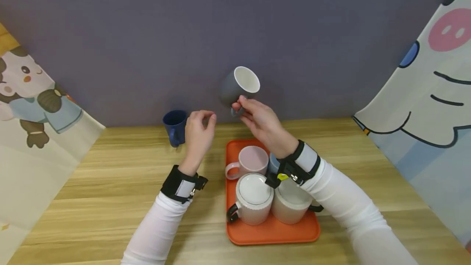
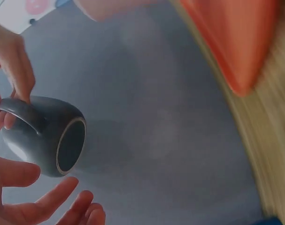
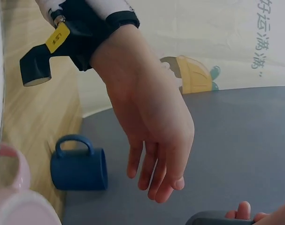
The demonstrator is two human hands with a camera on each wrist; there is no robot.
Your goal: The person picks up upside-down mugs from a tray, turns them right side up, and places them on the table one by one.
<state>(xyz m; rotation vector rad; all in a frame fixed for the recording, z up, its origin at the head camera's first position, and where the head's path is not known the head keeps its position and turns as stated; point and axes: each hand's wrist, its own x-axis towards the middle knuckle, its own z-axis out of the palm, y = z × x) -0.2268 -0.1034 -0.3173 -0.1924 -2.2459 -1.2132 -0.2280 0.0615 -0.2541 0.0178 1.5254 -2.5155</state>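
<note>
My right hand (image 1: 265,125) holds a dark grey mug (image 1: 231,88) by its handle, raised above the table's back edge. The mug is tilted, its white inside facing the head camera. In the left wrist view, fingers of the right hand (image 2: 13,58) pass through the mug's handle (image 2: 25,115), and the unglazed base ring shows. My left hand (image 1: 199,136) holds nothing; its fingers are relaxed, a short way left of the grey mug. In the left wrist view its fingertips lie close beside the mug's base. A dark blue mug (image 1: 173,124) stands just left of that hand.
An orange tray (image 1: 272,236) on the wooden table bears a pink mug (image 1: 254,159), a light blue mug (image 1: 273,162) partly under the right wrist, and two whitish lidded mugs (image 1: 254,203) with black handles. A grey wall (image 1: 312,52) rises behind; printed cloths flank both sides.
</note>
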